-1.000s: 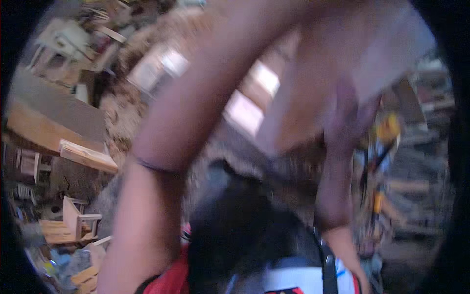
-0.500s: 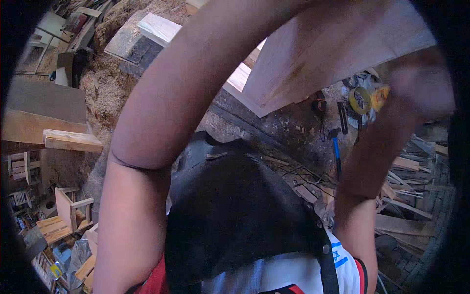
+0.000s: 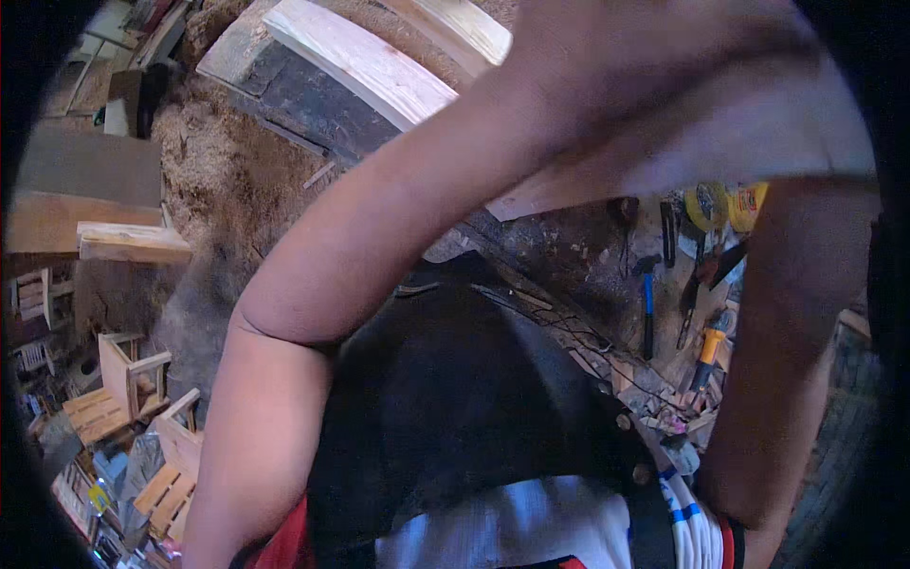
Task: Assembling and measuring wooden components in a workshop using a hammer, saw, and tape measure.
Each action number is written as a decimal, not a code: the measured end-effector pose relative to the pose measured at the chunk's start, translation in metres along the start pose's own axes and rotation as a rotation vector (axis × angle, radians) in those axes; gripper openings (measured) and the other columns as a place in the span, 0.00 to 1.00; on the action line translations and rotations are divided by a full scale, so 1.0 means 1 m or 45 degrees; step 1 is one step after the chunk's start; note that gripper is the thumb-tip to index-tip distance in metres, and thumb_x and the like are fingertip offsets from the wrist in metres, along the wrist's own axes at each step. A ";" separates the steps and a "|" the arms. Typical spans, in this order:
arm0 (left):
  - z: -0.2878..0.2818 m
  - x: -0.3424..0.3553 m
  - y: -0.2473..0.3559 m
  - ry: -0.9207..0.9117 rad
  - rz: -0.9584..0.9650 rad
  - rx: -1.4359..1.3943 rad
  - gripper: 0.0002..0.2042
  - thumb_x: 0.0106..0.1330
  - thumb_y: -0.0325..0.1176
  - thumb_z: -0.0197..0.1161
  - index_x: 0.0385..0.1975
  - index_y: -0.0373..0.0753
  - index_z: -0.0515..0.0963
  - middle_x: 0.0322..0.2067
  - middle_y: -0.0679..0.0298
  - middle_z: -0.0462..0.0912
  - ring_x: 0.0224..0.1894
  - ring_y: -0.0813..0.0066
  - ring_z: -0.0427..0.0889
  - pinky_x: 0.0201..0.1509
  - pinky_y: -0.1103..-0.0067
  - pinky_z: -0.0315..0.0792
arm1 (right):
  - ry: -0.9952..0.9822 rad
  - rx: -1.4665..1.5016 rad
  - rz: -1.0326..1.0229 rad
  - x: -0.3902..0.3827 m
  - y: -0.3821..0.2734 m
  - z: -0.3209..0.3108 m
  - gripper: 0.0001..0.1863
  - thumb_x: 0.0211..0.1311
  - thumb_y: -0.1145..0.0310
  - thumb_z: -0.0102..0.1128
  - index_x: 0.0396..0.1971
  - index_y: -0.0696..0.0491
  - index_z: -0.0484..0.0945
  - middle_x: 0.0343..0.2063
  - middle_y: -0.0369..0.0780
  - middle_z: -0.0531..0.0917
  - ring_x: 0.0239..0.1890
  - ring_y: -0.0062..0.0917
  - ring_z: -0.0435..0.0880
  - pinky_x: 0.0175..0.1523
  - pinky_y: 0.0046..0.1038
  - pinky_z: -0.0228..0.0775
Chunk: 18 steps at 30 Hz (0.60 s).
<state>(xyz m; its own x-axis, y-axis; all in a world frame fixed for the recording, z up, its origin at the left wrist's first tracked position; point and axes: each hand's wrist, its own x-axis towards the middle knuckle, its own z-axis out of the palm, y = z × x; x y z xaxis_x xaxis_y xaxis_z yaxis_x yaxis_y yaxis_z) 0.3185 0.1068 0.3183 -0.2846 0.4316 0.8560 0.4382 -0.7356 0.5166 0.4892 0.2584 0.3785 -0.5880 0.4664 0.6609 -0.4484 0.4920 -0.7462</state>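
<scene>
A wide wooden board [image 3: 720, 142] fills the upper right, raised close in front of me and smeared by motion. My left arm reaches from the lower left across to it. My left hand [image 3: 664, 47] lies over the board's upper part, its fingers too blurred to make out. On the right, my right forearm [image 3: 791, 303] rises to the board's lower edge. The board hides my right hand, so its grip does not show. Beyond my left forearm, a pale wooden plank [image 3: 360, 57] and a second wood piece [image 3: 455, 33] lie on the dark workbench [image 3: 303, 104].
A blue-handled hammer [image 3: 648, 303], a yellow tape roll [image 3: 706, 204] and a yellow-and-black tool [image 3: 707, 356] lie at the right. Wood shavings [image 3: 204, 171] are heaped at the left. Small wooden furniture [image 3: 128, 384] stands at the lower left, near a wood block [image 3: 133, 242].
My left forearm has swung rightward, uncovering more of the pale plank. The board has shifted and tilted at the upper right. My right arm has moved outward, and its hand has gone out of sight.
</scene>
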 end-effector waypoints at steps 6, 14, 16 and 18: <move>0.027 -0.004 -0.022 0.146 -0.011 0.434 0.24 0.69 0.59 0.67 0.39 0.40 0.87 0.26 0.54 0.83 0.28 0.58 0.86 0.33 0.67 0.80 | 0.067 -0.067 0.025 -0.023 0.021 0.004 0.27 0.80 0.56 0.56 0.68 0.60 0.73 0.64 0.49 0.79 0.65 0.39 0.79 0.72 0.41 0.71; 0.017 -0.006 -0.018 0.116 0.046 0.571 0.35 0.65 0.64 0.67 0.30 0.26 0.81 0.26 0.51 0.80 0.25 0.57 0.83 0.29 0.68 0.77 | 0.094 -0.105 0.030 -0.019 0.031 -0.001 0.27 0.80 0.57 0.57 0.68 0.60 0.73 0.64 0.49 0.79 0.65 0.39 0.79 0.72 0.41 0.71; 0.027 -0.010 -0.021 0.152 0.019 0.514 0.39 0.58 0.70 0.69 0.25 0.28 0.81 0.26 0.50 0.79 0.27 0.53 0.84 0.31 0.65 0.79 | 0.110 -0.134 0.040 -0.021 0.036 0.005 0.27 0.80 0.57 0.57 0.68 0.60 0.73 0.64 0.49 0.79 0.66 0.39 0.79 0.72 0.41 0.71; 0.031 -0.013 -0.026 0.173 -0.055 0.505 0.42 0.53 0.75 0.70 0.22 0.29 0.82 0.26 0.48 0.79 0.28 0.50 0.85 0.34 0.63 0.81 | 0.117 -0.141 0.049 -0.026 0.041 0.010 0.27 0.80 0.57 0.57 0.68 0.60 0.73 0.64 0.49 0.79 0.66 0.39 0.79 0.72 0.41 0.71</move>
<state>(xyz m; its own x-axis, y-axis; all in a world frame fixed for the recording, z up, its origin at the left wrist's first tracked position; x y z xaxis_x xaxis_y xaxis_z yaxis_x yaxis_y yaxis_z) 0.3378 0.1363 0.2944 -0.4080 0.3655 0.8367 0.7102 -0.4489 0.5424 0.4793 0.2593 0.3300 -0.5366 0.5496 0.6403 -0.3468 0.5481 -0.7611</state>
